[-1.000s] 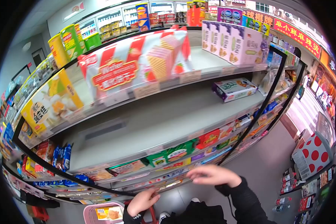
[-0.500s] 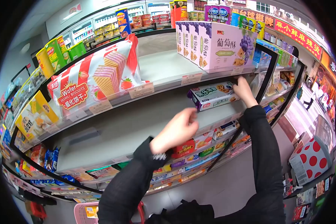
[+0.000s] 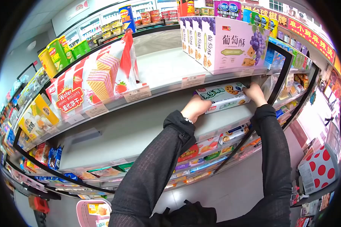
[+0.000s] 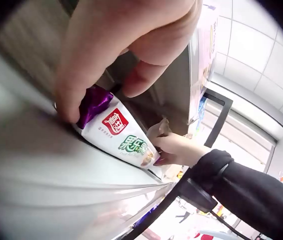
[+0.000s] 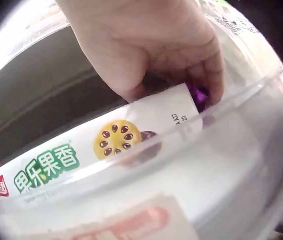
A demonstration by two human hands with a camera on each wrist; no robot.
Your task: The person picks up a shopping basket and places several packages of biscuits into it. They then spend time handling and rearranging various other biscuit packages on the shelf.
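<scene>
A long white pack of cookies (image 3: 226, 100) with green lettering and purple ends lies on the middle shelf in the head view. My left hand (image 3: 195, 108) pinches its left end; in the left wrist view, finger and thumb sit on either side of the crinkled purple wrapper (image 4: 95, 105). At the other end, my right hand (image 3: 256, 95) grips the pack, its fingers bent around the purple tip in the right wrist view. There, the shelf's clear front strip (image 5: 221, 120) covers part of the pack's lower face.
Above are a large wafer biscuit bag (image 3: 96, 75) and pink grape crisp boxes (image 3: 235, 49). A black shelf frame post (image 3: 280, 85) stands just right of my right hand. Lower shelves hold more snacks. A pink basket (image 3: 81, 213) with packs inside is at the bottom left.
Both hands have risen from low in front of the shelves to the cookie pack. The right reached its end first; the left has since moved right and taken the other end.
</scene>
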